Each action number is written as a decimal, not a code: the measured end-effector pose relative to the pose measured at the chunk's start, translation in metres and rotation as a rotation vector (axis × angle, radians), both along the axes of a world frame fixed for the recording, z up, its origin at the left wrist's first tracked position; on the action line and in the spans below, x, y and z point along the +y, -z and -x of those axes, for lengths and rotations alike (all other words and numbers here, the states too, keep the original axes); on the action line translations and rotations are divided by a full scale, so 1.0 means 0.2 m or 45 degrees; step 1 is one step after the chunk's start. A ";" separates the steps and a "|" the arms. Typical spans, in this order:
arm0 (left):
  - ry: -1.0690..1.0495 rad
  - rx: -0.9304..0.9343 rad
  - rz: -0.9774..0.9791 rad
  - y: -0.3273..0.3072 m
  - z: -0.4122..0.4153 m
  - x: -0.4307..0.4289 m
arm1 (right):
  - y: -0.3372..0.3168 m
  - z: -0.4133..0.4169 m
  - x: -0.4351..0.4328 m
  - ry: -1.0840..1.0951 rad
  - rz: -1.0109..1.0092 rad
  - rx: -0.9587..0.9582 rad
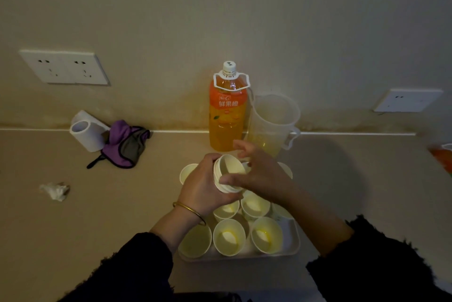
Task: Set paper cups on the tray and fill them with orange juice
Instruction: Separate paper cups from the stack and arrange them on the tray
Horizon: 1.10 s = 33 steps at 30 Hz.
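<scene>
A white tray [292, 243] lies on the counter near me with several paper cups [229, 237] standing on it, some showing a little yellow juice at the bottom. Above the tray my left hand [203, 191] grips a short stack of paper cups [228, 170], tilted with its mouth toward me. My right hand [261, 172] pinches the rim of the top cup in that stack with thumb and fingers. Behind the tray, against the wall, stands a capped orange juice bottle [227, 115]. Beside it on the right is a clear plastic pitcher [272, 123] with a little juice.
On the counter at the left lie a white tape roll [85, 134], a purple and grey cloth [126, 143] and a crumpled tissue [55, 191]. Wall sockets [64, 67] sit on the left and right. An orange object [441, 157] shows at the right edge.
</scene>
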<state>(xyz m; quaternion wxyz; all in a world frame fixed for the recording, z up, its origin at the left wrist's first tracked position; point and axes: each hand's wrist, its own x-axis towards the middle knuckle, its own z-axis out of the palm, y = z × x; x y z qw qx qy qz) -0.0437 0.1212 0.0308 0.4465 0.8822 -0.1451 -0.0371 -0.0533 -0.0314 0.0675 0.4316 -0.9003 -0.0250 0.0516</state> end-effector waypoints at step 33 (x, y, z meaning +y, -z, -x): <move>-0.057 -0.039 0.081 0.05 0.01 -0.09 | -0.15 0.25 -0.49 0.328 0.426 -0.004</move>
